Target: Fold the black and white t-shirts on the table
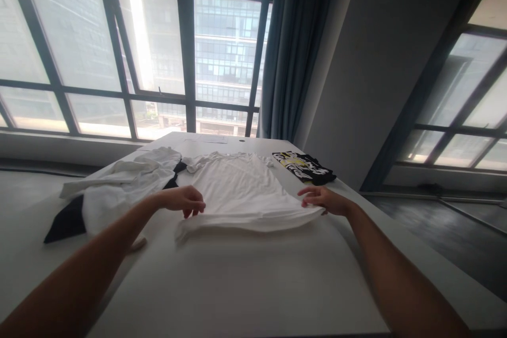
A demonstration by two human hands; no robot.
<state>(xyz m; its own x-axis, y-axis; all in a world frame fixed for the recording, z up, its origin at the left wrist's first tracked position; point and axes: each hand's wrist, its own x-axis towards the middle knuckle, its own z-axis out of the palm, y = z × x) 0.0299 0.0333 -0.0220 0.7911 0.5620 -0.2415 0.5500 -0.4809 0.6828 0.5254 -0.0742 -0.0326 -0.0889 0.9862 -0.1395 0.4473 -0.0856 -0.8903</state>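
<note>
A white T-shirt (241,185) lies spread on the white table (237,285), its collar and sleeves toward the far end and its hem toward me. The near edge of the shirt is raised and slightly blurred. My left hand (184,200) is at the hem's left side, fingers curled and pinched on the fabric. At the right corner of the hem, my right hand (324,200) has its thumb and some fingers on the cloth, with the index finger stretched out to the left.
Crumpled white clothes (130,174) and a black garment (67,221) lie on the left. A folded black shirt with white and yellow print (307,167) rests at the right edge. Behind the table are windows and a dark curtain (293,47).
</note>
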